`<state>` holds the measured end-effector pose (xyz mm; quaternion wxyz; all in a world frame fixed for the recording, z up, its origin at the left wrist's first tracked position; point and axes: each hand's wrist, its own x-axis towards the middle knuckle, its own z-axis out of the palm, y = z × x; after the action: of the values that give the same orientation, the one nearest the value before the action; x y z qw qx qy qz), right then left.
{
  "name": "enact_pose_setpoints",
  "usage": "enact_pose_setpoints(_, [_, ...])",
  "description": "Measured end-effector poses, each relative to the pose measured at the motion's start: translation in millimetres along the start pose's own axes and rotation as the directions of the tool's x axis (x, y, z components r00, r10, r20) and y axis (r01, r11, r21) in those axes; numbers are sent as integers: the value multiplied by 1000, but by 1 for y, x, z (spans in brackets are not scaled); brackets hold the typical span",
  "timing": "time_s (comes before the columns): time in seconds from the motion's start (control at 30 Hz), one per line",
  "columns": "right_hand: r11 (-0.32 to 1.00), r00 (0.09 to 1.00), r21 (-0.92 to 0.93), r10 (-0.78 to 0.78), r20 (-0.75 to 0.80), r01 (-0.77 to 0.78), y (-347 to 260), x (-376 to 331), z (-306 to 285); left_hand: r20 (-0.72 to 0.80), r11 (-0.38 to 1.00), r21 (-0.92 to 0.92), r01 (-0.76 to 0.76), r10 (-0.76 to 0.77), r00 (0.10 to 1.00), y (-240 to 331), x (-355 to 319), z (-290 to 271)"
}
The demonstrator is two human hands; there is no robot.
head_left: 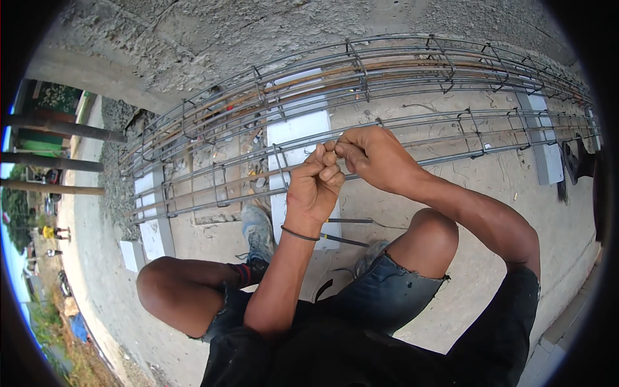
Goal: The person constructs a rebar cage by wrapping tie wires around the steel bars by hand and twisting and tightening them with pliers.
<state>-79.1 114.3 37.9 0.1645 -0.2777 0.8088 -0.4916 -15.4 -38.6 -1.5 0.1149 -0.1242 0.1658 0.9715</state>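
Note:
Both hands meet in front of me, over the nearer cage of steel rebar (477, 153). My left hand (317, 180), with a dark band at its wrist, has its fingers curled shut. Against it, my right hand (371, 155) pinches with thumb and forefinger. What lies between the fingertips is hidden or too thin to make out. Long rods with square stirrups form the cage, which rests on white blocks (284, 209). Below the hands, a tool with two dark handles (348, 221) lies on the ground between my feet.
A second rebar cage (362, 71) runs behind the first, beside a rough concrete surface (258, 26). More white blocks stand at the left (155, 235) and right (547, 161). Bits of wire (419, 106) litter the floor. Posts (64, 129) and a distant person (50, 233) show at left.

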Motion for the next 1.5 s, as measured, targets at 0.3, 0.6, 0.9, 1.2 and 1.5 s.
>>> enact_pose_setpoints(0.3, [716, 854, -530, -519, 32, 455, -8, 16, -3, -141, 933, 325, 156, -116, 983, 62, 19, -4])
enact_pose_setpoints(0.6, [879, 966, -470, 50, 254, 79, -41, 97, 20, -382, -74, 924, 376, -268, 885, 196, 69, -2])
enact_pose_setpoints(0.9, [829, 943, -555, 236, 233, -70, 76, 136, 164, -23, -678, 724, -128, -209, 978, 271, 63, -166])
enact_pose_setpoints(1.2, [670, 948, -712, 317, 18, -211, 70, 131, 181, -11, -83, 997, 5, -73, 997, 236, 88, -219])
enact_pose_setpoints(1.5, [851, 801, 103, 520, -295, -515, 53, 134, 205, -56, -13, 998, 55, -270, 961, 224, 98, -220])
